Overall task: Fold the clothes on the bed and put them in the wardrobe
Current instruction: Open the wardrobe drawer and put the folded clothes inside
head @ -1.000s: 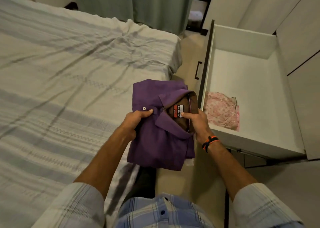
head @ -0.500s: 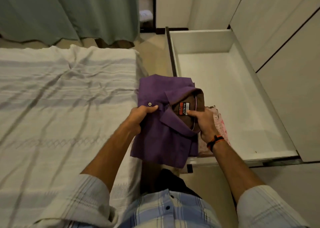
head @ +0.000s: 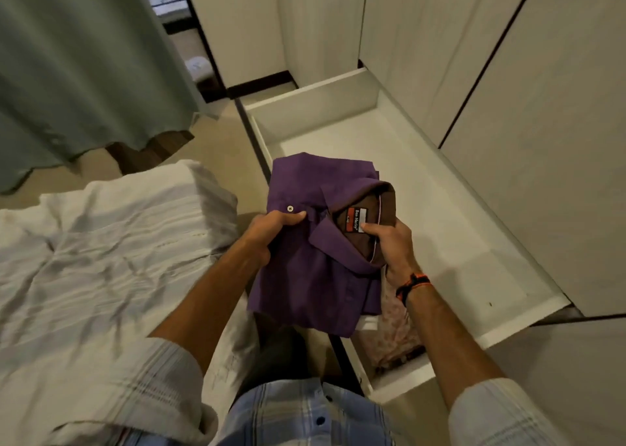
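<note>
A folded purple shirt with a brown inner collar and a red label is held in the air over the near left part of the open white wardrobe drawer. My left hand grips its left side by the button placket. My right hand grips the collar, thumb on the label. A folded pink patterned garment lies in the drawer's near corner, partly hidden under the shirt and my right wrist.
The bed with a striped pale sheet is at the left. A narrow strip of floor runs between bed and drawer. White wardrobe doors stand at the right. A green curtain hangs at the upper left.
I have turned from the bed toward the wardrobe. The purple shirt, held in both hands, has moved right from above the bed's edge to above the drawer.
</note>
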